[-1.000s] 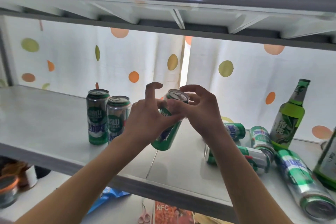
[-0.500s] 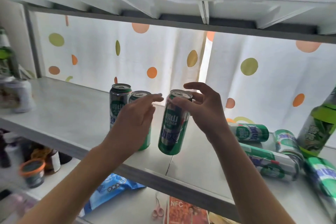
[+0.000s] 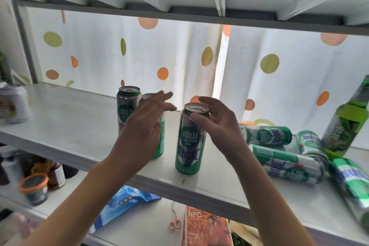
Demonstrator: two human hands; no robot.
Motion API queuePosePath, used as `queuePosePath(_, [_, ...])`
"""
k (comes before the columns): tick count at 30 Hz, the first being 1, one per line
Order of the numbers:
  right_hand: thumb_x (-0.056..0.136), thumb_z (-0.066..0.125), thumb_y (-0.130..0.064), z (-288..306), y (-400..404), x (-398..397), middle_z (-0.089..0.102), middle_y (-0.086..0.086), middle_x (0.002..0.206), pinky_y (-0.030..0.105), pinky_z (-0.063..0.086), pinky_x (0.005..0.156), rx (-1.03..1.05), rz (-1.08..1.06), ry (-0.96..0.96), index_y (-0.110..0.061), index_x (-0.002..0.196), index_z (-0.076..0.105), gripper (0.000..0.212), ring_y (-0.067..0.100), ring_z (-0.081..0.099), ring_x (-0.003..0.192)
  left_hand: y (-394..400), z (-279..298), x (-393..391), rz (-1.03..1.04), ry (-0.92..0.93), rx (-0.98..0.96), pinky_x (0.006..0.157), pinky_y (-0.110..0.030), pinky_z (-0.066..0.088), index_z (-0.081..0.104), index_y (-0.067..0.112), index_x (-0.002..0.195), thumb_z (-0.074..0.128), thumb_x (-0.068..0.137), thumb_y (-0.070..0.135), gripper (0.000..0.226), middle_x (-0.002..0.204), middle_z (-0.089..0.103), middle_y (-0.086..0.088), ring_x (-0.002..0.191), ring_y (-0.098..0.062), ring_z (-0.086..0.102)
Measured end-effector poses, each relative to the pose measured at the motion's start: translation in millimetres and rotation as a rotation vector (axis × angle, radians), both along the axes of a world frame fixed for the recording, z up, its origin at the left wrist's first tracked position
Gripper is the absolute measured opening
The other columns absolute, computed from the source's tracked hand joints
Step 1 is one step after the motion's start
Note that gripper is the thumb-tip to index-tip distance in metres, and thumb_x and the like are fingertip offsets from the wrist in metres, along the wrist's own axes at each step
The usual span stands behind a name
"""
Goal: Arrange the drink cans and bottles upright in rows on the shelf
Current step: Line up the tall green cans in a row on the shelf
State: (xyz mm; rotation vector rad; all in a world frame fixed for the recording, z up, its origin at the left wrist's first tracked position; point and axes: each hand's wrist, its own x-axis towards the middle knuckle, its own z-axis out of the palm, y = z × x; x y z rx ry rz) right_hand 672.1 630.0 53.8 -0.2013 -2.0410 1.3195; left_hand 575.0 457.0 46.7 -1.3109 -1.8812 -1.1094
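Fingers of the left hand are straight and spread, holding nothing, in front of the second standing can. The right hand has its fingers loosely curved round the top of the third can, thumb at the rim; whether they press it or only hover, I cannot tell. That can stands upright near the front edge of the shelf, a little apart from the other two. Just behind the left hand stands the first can, upright, beside the second. To the right, four cans lie on their sides: one farther back, one nearer, one beside them, and one at the edge. A green bottle stands behind them. Farthest back hangs a dotted curtain.
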Motion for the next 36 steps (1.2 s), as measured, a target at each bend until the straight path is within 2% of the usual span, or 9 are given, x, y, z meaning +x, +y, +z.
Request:
queuePosePath(6, [0.091,0.067,-0.038,-5,-1,12,0.062,-0.007,0.133,0.025,0.049,0.099,0.011,-0.051,0.038,-0.025,0.135,0.055,0.048,0.006,0.058,0.121,10,6,19,-0.056,0.06,-0.041,0.114,-0.016,0.021,0.061,0.013,0.114,0.047,0.085,-0.018,0.045,0.143,0.05,0.004,0.14,-0.011,0.033])
queuePosePath(10, [0.091,0.064,-0.045,-5,9,33,0.062,-0.019,0.127,0.029,0.044,0.105,0.035,-0.138,0.078,-0.045,0.116,0.059,0.025,-0.001,0.055,0.121,22,9,41,-0.154,0.159,-0.02,0.114,-0.018,0.024,0.063,0.009,0.111,0.045,0.087,-0.014,0.038,0.139,0.052,0.0,0.138,-0.014,0.037])
queuePosePath(16, [0.094,0.056,-0.051,-8,31,86,0.046,-0.029,0.132,0.022,0.034,0.1,0.185,-0.361,0.006,-0.039,0.135,0.05,0.043,-0.005,0.042,0.121,62,5,79,-0.302,0.172,-0.004,0.112,-0.03,0.033,0.065,0.01,0.109,0.05,0.084,-0.016,0.039,0.14,0.051,0.001,0.138,-0.016,0.039])
queuePosePath(20, [0.093,0.056,-0.05,-11,48,132,0.057,-0.015,0.135,0.029,0.042,0.104,0.217,-0.487,0.005,-0.038,0.132,0.054,0.04,0.002,0.051,0.123,96,-3,107,-0.399,0.163,-0.021,0.11,-0.027,0.036,0.064,0.01,0.111,0.053,0.083,-0.018,0.041,0.134,0.057,-0.003,0.134,-0.017,0.043])
queuePosePath(23, [0.096,0.059,-0.038,-14,61,163,0.059,-0.016,0.124,0.017,0.041,0.093,0.215,-0.548,-0.017,-0.033,0.129,0.057,0.034,-0.009,0.052,0.109,124,-11,124,-0.453,0.113,-0.068,0.109,-0.015,0.03,0.062,0.014,0.113,0.056,0.082,-0.016,0.043,0.133,0.057,0.001,0.131,-0.014,0.045])
queuePosePath(26, [0.094,0.06,-0.039,-20,75,186,0.064,-0.012,0.118,0.023,0.046,0.093,0.195,-0.59,-0.03,-0.033,0.125,0.059,0.032,0.001,0.057,0.107,149,-21,136,-0.472,-0.001,-0.118,0.105,-0.009,0.03,0.06,0.017,0.116,0.06,0.086,-0.003,0.036,0.132,0.057,0.005,0.125,-0.01,0.048])
queuePosePath(28, [0.093,0.059,-0.041,-24,81,197,0.064,-0.014,0.118,0.036,0.051,0.095,0.159,-0.59,-0.011,-0.035,0.123,0.059,0.03,0.007,0.061,0.109,165,-32,134,-0.482,-0.072,-0.174,0.104,-0.02,0.039,0.057,0.023,0.12,0.067,0.085,0.011,0.038,0.134,0.054,0.008,0.123,-0.008,0.048])
queuePosePath(31, [0.096,0.06,-0.035,-25,88,211,0.059,-0.015,0.123,0.028,0.045,0.101,0.181,-0.595,-0.051,-0.03,0.126,0.06,0.03,0.001,0.053,0.116,184,-50,126,-0.517,-0.17,-0.326,0.1,-0.031,0.048,0.047,0.033,0.13,0.079,0.075,0.036,0.064,0.139,0.045,0.014,0.123,-0.006,0.047])
queuePosePath(36, [0.096,0.06,-0.028,-33,90,221,0.061,-0.012,0.118,0.026,0.043,0.098,0.248,-0.61,-0.075,-0.025,0.123,0.062,0.027,0.005,0.054,0.114,200,-77,119,-0.354,-0.037,-0.3,0.112,-0.044,0.034,0.043,0.024,0.138,0.082,0.065,0.051,0.088,0.144,0.044,0.003,0.136,-0.018,0.036])
